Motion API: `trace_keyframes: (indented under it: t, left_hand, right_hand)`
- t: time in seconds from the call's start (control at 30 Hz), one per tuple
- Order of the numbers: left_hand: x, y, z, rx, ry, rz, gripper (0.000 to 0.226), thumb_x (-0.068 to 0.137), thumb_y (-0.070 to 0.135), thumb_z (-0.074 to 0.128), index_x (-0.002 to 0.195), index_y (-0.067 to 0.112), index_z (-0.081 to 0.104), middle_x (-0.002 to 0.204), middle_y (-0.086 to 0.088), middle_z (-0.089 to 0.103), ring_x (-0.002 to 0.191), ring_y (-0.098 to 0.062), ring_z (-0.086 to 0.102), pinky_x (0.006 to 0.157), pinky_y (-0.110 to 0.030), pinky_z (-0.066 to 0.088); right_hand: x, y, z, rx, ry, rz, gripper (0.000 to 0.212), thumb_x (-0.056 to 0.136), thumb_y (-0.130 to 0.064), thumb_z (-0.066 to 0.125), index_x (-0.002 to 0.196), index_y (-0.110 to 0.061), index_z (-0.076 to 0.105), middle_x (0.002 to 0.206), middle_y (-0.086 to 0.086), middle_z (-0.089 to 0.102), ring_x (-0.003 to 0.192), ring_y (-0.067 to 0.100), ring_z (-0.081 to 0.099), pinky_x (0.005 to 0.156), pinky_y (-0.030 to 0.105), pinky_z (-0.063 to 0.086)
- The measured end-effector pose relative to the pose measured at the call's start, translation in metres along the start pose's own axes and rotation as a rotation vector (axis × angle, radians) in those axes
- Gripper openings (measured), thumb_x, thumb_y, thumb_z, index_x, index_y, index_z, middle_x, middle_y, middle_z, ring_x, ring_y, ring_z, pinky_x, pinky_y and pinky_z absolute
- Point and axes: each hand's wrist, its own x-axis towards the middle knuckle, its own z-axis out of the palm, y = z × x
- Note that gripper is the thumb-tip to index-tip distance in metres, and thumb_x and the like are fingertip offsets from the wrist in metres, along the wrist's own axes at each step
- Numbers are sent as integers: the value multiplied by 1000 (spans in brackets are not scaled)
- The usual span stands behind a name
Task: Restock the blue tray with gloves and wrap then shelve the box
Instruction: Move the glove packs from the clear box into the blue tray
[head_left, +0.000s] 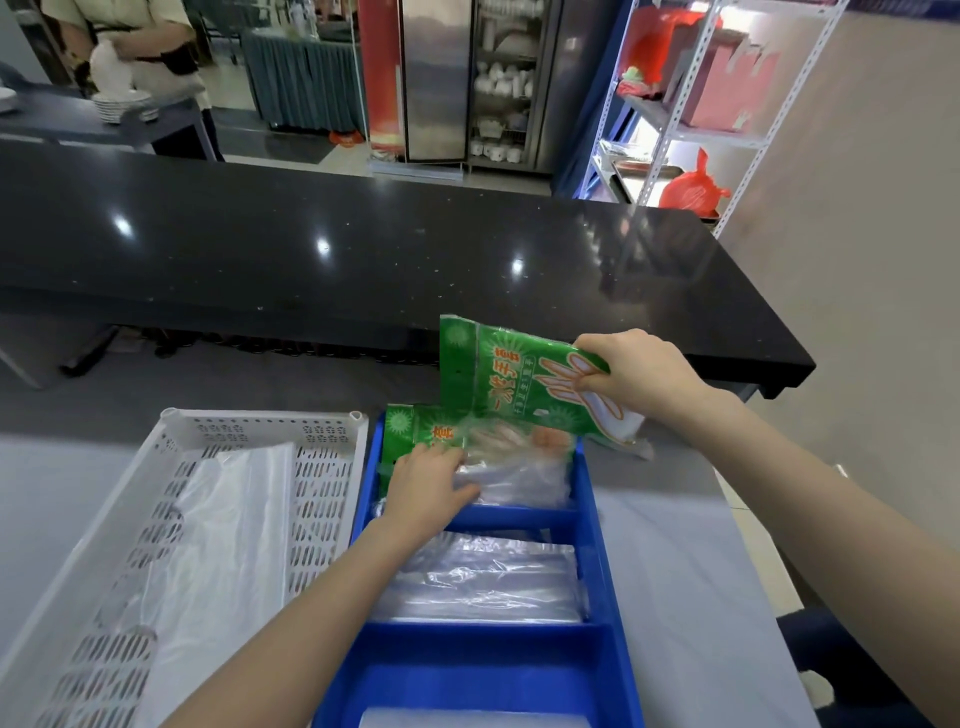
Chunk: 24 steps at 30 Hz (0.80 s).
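Note:
A blue tray (597, 525) with several compartments lies in front of me on the light table. Its far compartment holds a green glove packet (415, 431) and clear plastic gloves (514, 473). My left hand (428, 488) presses down on these, fingers on the clear plastic. My right hand (636, 371) holds a second green glove packet (498, 374) tilted above the tray's far end. The middle compartment holds a stack of clear plastic (483, 582). A white roll (472, 719) shows in the nearest compartment. No box is in view.
A white perforated basket (322, 499) with a clear plastic sheet inside stands left of the tray. A black counter (311, 244) runs across behind. A metal shelf rack (675, 119) stands at the back right. A person handles plates at the far left.

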Motion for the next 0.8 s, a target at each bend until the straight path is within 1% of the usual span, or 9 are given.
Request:
trace_keyframes:
  t: [0.13, 0.2, 0.27, 0.33, 0.43, 0.5, 0.63, 0.7, 0.8]
  left_hand:
    - [-9, 2, -5, 95, -54, 205, 37, 91, 31, 53, 127, 26, 49, 113, -3, 57, 97, -22, 53, 77, -32, 42]
    - [-11, 5, -7, 152, -55, 282, 34, 91, 24, 52, 125, 22, 49, 119, -7, 54, 95, -27, 55, 69, -32, 44]
    - [-11, 9, -8, 219, -53, 340, 32, 90, 17, 51, 122, 17, 51, 126, -7, 55, 94, -30, 58, 68, -34, 45]
    - [-10, 13, -9, 278, -48, 377, 34, 88, 11, 50, 122, 16, 52, 122, -7, 60, 92, -31, 60, 69, -36, 44]
    - [-7, 16, -11, 305, -36, 370, 41, 87, 9, 47, 126, 19, 48, 106, -6, 67, 92, -30, 60, 74, -36, 41]
    - [-5, 17, -15, 245, -26, 311, 37, 90, 17, 46, 126, 22, 50, 104, -3, 68, 94, -28, 60, 77, -36, 42]
    - [-3, 13, -21, 172, 29, 244, 25, 86, 32, 48, 109, 23, 56, 93, 4, 66, 90, -22, 59, 78, -34, 36]
    - [-5, 12, -21, 178, 97, 241, 34, 80, 34, 54, 113, 25, 54, 93, 7, 66, 90, -19, 59, 85, -33, 37]
    - [-7, 12, -18, 176, 157, 332, 57, 76, 31, 62, 130, 28, 45, 107, 5, 61, 97, -18, 56, 93, -35, 41]
  right_hand:
    - [12, -10, -6, 95, -31, -47, 29, 78, -41, 68, 78, -22, 47, 73, -4, 57, 74, 25, 52, 52, 29, 28]
    - [20, -22, -6, 108, -70, -100, 27, 77, -42, 69, 81, -24, 49, 72, -5, 56, 75, 24, 51, 53, 29, 29]
    - [28, -37, -2, 87, -95, -153, 24, 78, -41, 68, 87, -25, 52, 75, -5, 55, 76, 24, 50, 57, 30, 32]
    - [35, -52, 5, 58, -107, -189, 24, 79, -38, 67, 92, -23, 54, 78, -2, 57, 77, 26, 53, 58, 31, 35]
    - [41, -66, 20, 30, -149, -211, 24, 81, -35, 67, 93, -19, 54, 79, 1, 59, 77, 29, 57, 58, 31, 38]
    - [41, -69, 29, 45, -202, -211, 25, 82, -35, 67, 95, -17, 55, 83, 1, 61, 79, 27, 59, 59, 32, 42]
    - [34, -61, 47, 120, -282, -155, 30, 83, -37, 67, 106, -22, 58, 93, -3, 62, 86, 21, 58, 66, 32, 44]
    - [29, -57, 55, 168, -313, -131, 31, 83, -37, 67, 110, -24, 59, 95, -4, 64, 84, 16, 58, 67, 31, 44]
    - [20, -58, 71, 194, -351, -127, 22, 85, -37, 64, 103, -27, 58, 89, -7, 61, 79, 15, 57, 63, 28, 40]
